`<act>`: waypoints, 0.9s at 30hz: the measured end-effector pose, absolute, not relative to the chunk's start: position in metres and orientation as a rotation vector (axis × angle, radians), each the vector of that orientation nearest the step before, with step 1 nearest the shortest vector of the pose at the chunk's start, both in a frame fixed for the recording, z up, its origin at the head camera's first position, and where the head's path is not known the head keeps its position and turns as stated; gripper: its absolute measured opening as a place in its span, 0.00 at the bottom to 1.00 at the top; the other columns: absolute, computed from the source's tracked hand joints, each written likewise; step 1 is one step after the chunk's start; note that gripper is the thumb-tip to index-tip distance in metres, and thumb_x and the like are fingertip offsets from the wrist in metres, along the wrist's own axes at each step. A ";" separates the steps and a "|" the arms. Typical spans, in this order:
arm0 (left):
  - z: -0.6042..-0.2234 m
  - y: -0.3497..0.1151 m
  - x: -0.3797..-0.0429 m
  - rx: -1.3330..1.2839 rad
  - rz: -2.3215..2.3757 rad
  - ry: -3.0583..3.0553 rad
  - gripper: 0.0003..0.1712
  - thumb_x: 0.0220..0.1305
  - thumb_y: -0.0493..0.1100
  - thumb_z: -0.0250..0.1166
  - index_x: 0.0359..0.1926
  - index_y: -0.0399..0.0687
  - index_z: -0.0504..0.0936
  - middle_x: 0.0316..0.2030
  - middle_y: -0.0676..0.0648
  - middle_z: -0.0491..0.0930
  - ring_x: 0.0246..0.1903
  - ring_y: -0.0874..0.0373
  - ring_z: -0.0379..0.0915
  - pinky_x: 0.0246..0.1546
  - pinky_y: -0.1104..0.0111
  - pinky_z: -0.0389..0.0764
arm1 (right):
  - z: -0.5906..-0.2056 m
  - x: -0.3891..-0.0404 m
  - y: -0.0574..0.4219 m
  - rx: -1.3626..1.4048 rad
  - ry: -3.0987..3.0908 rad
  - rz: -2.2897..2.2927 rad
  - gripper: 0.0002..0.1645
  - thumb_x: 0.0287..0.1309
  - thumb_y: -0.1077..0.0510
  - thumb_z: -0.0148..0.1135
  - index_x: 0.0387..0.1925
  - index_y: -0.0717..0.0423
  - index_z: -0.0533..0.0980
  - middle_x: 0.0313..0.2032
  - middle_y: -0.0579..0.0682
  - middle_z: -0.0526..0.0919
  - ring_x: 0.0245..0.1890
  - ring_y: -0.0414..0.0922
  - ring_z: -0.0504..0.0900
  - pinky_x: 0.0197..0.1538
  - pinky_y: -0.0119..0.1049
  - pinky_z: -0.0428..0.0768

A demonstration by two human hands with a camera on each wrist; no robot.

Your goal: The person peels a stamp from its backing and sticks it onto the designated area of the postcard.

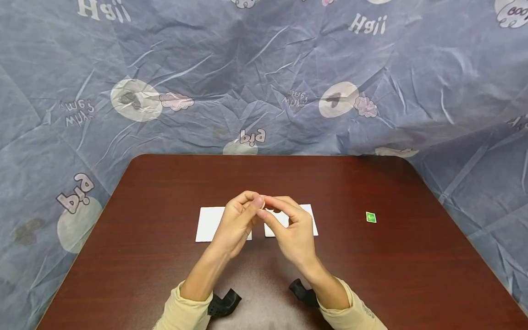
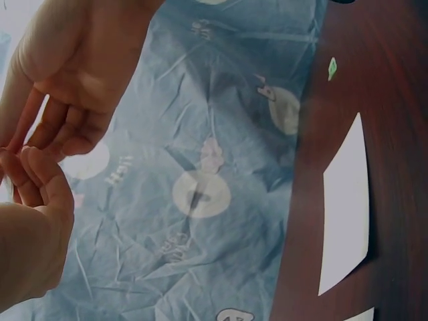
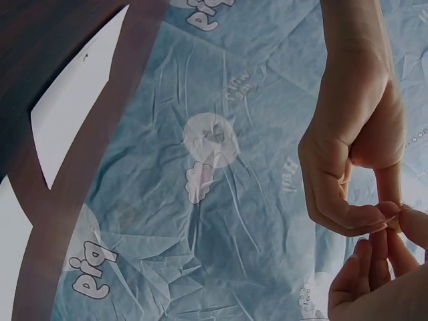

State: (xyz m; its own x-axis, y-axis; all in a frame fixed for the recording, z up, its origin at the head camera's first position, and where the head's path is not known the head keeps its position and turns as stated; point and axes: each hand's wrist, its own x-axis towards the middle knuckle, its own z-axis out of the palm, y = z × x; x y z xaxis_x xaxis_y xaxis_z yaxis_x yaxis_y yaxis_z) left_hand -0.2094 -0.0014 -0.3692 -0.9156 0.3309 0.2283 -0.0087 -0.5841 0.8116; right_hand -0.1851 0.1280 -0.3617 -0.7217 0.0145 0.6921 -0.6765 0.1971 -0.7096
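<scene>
A small pale piece [image 1: 262, 204] is sitting between the two hands, held up over the dark wooden table [image 1: 123, 256]; it is probably something thin, though the fingers are hiding most of it. The left hand [image 1: 237, 222] is pinching it from its eight o'clock side and the right hand [image 1: 296, 231] from its four o'clock side, the tips meeting. Working it well is calling for a light grip at the very edge, one hand steadying while the other is easing gently, so that nothing is creasing or slipping. From the piece, one white card [image 1: 209, 224] is lying at eight o'clock and another white card [image 1: 310, 222] at four, both partly behind the hands. Farther out at three o'clock, a small green square with a pale border [image 1: 371, 217] is resting alone, well apart from both cards
</scene>
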 end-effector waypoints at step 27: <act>-0.358 -0.009 -0.207 0.682 2.417 2.247 0.06 0.64 0.34 0.63 0.32 0.33 0.82 0.17 0.45 0.76 0.21 0.56 0.74 0.21 0.74 0.67 | -0.349 -0.178 0.137 0.564 -2.020 1.605 0.14 0.55 0.71 0.64 0.45 0.64 0.79 0.35 0.53 0.84 0.34 0.45 0.82 0.41 0.33 0.78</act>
